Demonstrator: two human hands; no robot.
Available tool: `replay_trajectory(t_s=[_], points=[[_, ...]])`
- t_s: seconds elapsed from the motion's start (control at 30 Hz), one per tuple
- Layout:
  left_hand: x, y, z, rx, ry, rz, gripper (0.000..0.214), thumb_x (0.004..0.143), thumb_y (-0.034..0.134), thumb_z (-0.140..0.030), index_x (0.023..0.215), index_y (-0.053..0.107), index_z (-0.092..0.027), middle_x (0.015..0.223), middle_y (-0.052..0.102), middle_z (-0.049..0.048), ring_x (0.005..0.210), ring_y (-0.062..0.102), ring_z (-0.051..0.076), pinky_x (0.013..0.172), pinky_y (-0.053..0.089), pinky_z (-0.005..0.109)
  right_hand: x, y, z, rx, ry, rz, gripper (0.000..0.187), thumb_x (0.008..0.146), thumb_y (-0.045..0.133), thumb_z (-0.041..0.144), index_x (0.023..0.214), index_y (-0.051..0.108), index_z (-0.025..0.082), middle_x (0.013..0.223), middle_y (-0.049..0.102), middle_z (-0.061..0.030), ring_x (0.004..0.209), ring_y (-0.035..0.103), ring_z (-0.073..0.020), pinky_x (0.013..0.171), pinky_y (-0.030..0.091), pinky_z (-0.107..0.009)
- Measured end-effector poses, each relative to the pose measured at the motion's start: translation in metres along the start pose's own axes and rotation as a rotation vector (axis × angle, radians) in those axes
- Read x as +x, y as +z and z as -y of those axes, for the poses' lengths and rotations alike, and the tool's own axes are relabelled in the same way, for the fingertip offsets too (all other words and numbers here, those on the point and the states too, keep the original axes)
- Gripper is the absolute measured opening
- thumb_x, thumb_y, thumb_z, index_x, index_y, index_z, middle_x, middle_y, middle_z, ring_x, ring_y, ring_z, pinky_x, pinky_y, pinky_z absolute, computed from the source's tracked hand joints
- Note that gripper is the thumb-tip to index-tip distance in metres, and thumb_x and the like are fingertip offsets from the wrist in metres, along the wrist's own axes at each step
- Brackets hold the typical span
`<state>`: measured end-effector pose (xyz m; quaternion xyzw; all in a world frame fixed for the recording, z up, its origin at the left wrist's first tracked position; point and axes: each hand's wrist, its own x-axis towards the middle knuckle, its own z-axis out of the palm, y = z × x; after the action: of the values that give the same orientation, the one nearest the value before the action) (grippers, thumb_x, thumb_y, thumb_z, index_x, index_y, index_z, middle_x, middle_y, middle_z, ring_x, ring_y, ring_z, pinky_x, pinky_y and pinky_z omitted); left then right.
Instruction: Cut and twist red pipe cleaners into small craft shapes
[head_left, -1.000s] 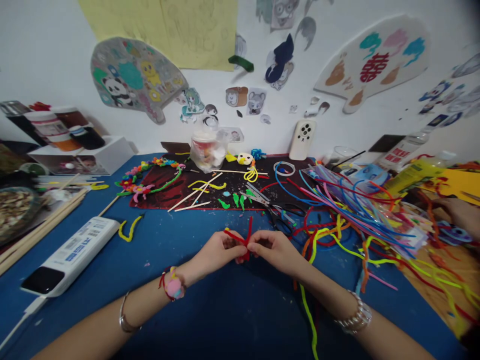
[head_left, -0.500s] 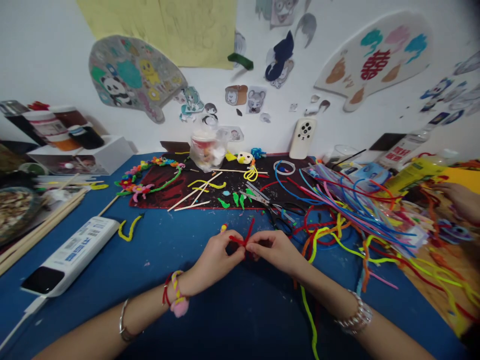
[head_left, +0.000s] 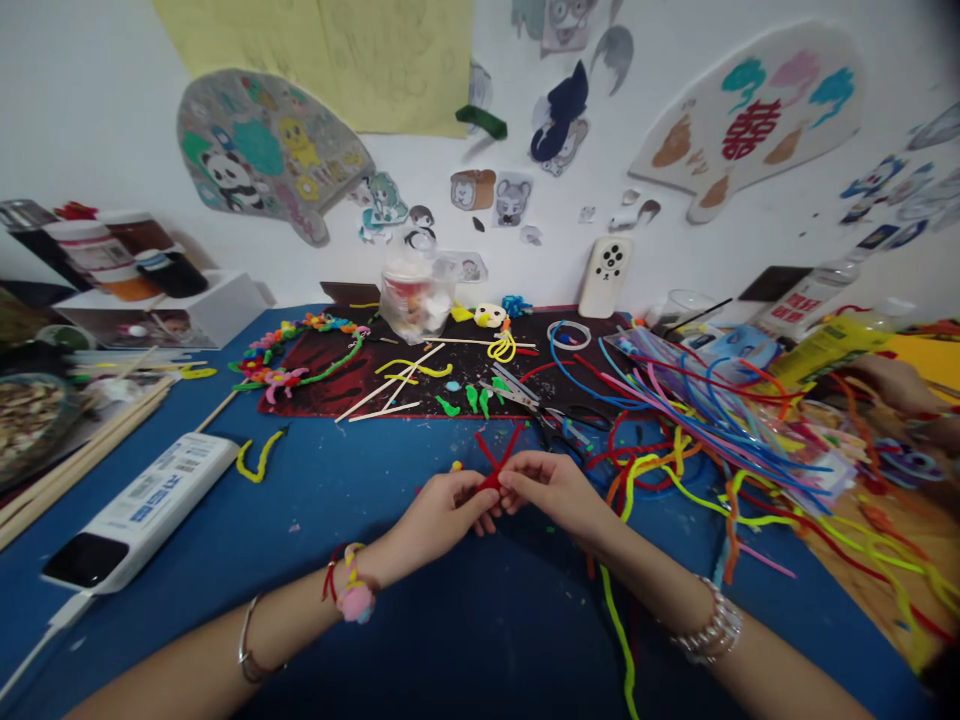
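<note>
Red pipe cleaner [head_left: 492, 462], light and easily bent, is held pinched at its crossing between the left hand [head_left: 445, 518] and right hand [head_left: 550, 489].

Even, soft indoor light; I can't pin down the source. The white wall [head_left: 112, 120] reads bright, without glare. A faint shadow falls below and left of the green strip [head_left: 480, 121] on it. The blue worktop [head_left: 375, 480] darkens toward the bottom of the frame, deepest under the forearms. The left hand [head_left: 442, 518] and right hand [head_left: 553, 493] look slightly soft, as does the red pipe cleaner [head_left: 491, 462]. Strong wide-angle bowing curves the worktop's far edge. The top-right corner falls dark.
</note>
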<state>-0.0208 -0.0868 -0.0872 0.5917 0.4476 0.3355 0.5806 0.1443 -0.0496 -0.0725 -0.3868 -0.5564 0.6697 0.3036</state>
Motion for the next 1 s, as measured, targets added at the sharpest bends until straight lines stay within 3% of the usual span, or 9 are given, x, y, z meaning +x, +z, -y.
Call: replay_trajectory(t_s=[0.2,0.4,0.57,0.67,0.77,0.83,0.93,1.0], points=[[-0.003,0.0,-0.002,0.091,-0.007,0.043,0.026,0.089,0.037,-0.034,0.08,0.052,-0.014,0.06,0.053,-0.0016,0.051,0.052,0.009,0.05,0.042,0.021,0.001,0.0,-0.002,-0.067,-0.049,0.031,0.023,0.072,0.064,0.037,0.07,0.06,0.014,0.062,0.06,0.0015,0.054,0.054,-0.009,0.057,0.046,-0.023],[-0.009,0.004,-0.008,0.392,0.113,0.048,0.03,0.094,0.023,-0.03,0.081,0.047,-0.017,0.06,0.051,-0.0026,0.055,0.048,0.01,0.058,0.04,0.022,0.001,0.001,-0.006,-0.139,-0.094,-0.003,0.025,0.073,0.064,0.038,0.071,0.06,0.013,0.056,0.058,0.0013,0.052,0.053,-0.0093,0.054,0.043,-0.022],[-0.012,0.006,0.0,0.799,0.196,-0.028,0.025,0.092,0.022,-0.021,0.087,0.046,-0.016,0.079,0.056,0.0046,0.067,0.05,0.015,0.066,0.039,0.029,0.0,0.008,-0.005,0.041,-0.033,-0.043,0.026,0.07,0.067,0.038,0.07,0.061,0.013,0.058,0.061,0.0005,0.052,0.055,-0.0089,0.055,0.044,-0.023],[-0.011,0.005,0.005,0.888,0.179,-0.051,0.025,0.09,0.022,-0.018,0.086,0.047,-0.016,0.077,0.055,0.0056,0.065,0.049,0.016,0.062,0.038,0.029,0.001,0.01,-0.008,0.188,0.029,-0.034,0.025,0.068,0.068,0.037,0.071,0.062,0.013,0.06,0.062,0.0,0.052,0.055,-0.0083,0.057,0.045,-0.023],[-0.01,0.003,0.001,0.722,0.217,-0.075,0.024,0.09,0.025,-0.021,0.078,0.046,-0.017,0.072,0.052,0.0025,0.063,0.045,0.014,0.063,0.037,0.028,0.002,0.01,-0.01,0.182,0.023,-0.031,0.024,0.07,0.067,0.037,0.073,0.062,0.014,0.06,0.062,0.0,0.051,0.055,-0.0092,0.056,0.046,-0.024],[-0.009,0.003,-0.005,0.443,0.154,-0.036,0.028,0.091,0.025,-0.029,0.071,0.041,-0.018,0.062,0.044,-0.0016,0.053,0.04,0.011,0.055,0.035,0.024,0.0,0.009,-0.009,0.029,-0.106,-0.101,0.02,0.072,0.066,0.035,0.075,0.063,0.015,0.061,0.062,-0.0005,0.054,0.057,-0.011,0.057,0.045,-0.025],[-0.008,0.006,-0.011,-0.053,-0.02,0.139,0.033,0.09,0.019,-0.041,0.068,0.032,-0.02,0.053,0.027,-0.0078,0.038,0.026,0.007,0.04,0.025,0.019,-0.004,0.009,-0.006,-0.258,-0.366,-0.278,0.013,0.072,0.067,0.029,0.076,0.066,0.017,0.072,0.065,-0.0026,0.065,0.059,-0.0136,0.063,0.045,-0.026],[-0.009,0.008,-0.012,-0.115,-0.02,0.162,0.033,0.09,0.018,-0.042,0.069,0.031,-0.02,0.052,0.025,-0.0085,0.036,0.024,0.007,0.039,0.023,0.02,-0.005,0.01,-0.004,-0.278,-0.404,-0.314,0.011,0.072,0.067,0.028,0.075,0.066,0.018,0.073,0.065,-0.0024,0.066,0.059,-0.0137,0.064,0.044,-0.025]])
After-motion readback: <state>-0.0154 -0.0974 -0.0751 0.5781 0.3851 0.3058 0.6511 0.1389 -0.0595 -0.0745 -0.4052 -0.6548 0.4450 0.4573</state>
